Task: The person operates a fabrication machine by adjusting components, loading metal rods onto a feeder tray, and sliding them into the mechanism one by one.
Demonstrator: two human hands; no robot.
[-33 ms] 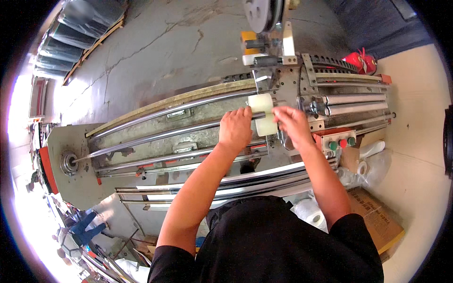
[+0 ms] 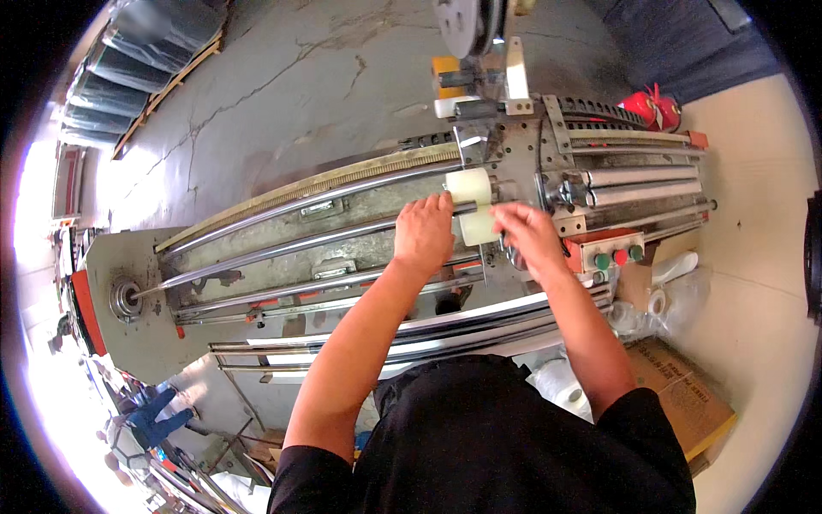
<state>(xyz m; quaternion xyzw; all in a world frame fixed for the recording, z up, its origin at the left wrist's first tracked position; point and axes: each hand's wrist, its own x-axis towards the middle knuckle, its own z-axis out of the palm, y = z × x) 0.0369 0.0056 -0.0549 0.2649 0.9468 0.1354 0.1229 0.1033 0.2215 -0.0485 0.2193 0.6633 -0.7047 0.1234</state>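
Note:
My left hand [image 2: 424,233] is closed over a long steel rod [image 2: 300,246], its fingertips next to two pale, cream-coloured rollers. The upper roller [image 2: 469,186] lies just past the rod, and the lower roller [image 2: 478,228] is on the near side of it. At the right edge of the lower roller, my right hand [image 2: 529,240] has thumb and fingers pinched together. Whatever is between them is too small or hidden to make out. Both rollers sit by a metal carriage plate [image 2: 514,141] on a long machine.
A control box [image 2: 610,252] with green and red buttons stands right of my right hand. Steel rails [image 2: 342,185] run along the machine to its grey end housing [image 2: 128,334]. A cardboard box [image 2: 676,394] and plastic-wrapped rolls lie at right. Another person [image 2: 150,420] is far off, lower left.
The scene sits slightly farther left in the picture. Both hands keep nearly the same places beside the rollers.

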